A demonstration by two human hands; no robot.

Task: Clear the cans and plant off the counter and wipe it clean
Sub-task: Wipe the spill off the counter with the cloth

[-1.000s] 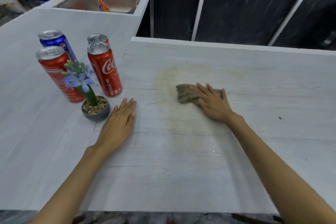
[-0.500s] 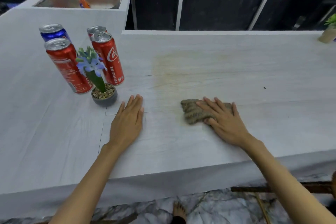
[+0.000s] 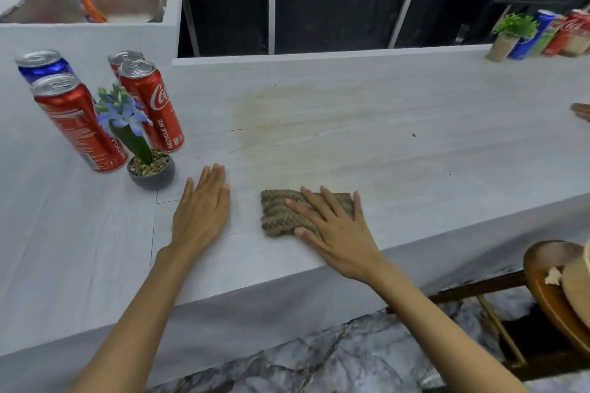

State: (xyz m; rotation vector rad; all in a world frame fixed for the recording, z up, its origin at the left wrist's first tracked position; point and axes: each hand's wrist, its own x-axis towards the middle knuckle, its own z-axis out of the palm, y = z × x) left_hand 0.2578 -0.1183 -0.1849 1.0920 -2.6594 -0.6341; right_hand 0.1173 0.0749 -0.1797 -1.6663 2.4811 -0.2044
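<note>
- Your left hand (image 3: 204,210) lies flat on the worktop (image 3: 415,99), palm down. Its fingers (image 3: 217,179) are straight and close together, and they hold nothing.
- Your right hand (image 3: 338,239) presses on a brown knitted cloth (image 3: 277,214) near the worktop's front edge. Its fingers (image 3: 319,210) are spread and nearly straight across the cloth, not curled round it.
- The cloth lies just to the right of your left hand, with bare worktop between them.
- A yellowish stain (image 3: 287,124) marks the worktop behind the cloth.
- Four cans stand upright in a cluster on the left part of the worktop. The blue can (image 3: 41,65) is at the back left and the front red can (image 3: 79,124) is just before it. The Coca-Cola can (image 3: 153,105) is to their right, and the hidden red can (image 3: 123,59) shows only its top behind that one.
- The plant (image 3: 127,118), blue-flowered, stands in a small dark pot (image 3: 153,174) of pebbles in front of the cans. It is near your left hand but apart from it.
- At the worktop's far right end, a blurred far group of cans (image 3: 549,35) stands beside a green potted plant (image 3: 510,32).
- A sink (image 3: 105,0) sits behind the left cluster.
- A wooden stool (image 3: 549,290) shows at the lower right, below the worktop's edge.
</note>
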